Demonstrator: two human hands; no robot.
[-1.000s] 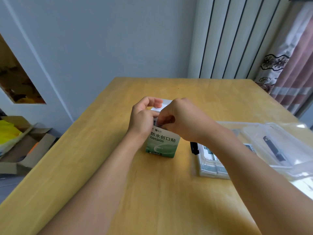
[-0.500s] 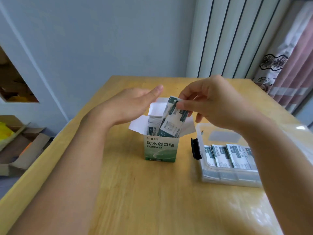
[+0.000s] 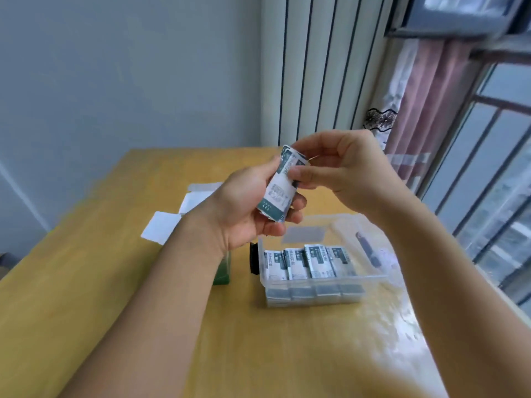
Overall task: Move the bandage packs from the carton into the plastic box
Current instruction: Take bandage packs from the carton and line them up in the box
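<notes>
Your left hand curls around a small stack of bandage packs, raised above the desk, while your right hand pinches its upper end. Below them, the carton stands with white flaps open, mostly hidden by your left wrist. Just right of it sits the plastic box, a row of packs inside. The wooden desk meets a grey wall; pink curtains and a barred window stand to the right.
</notes>
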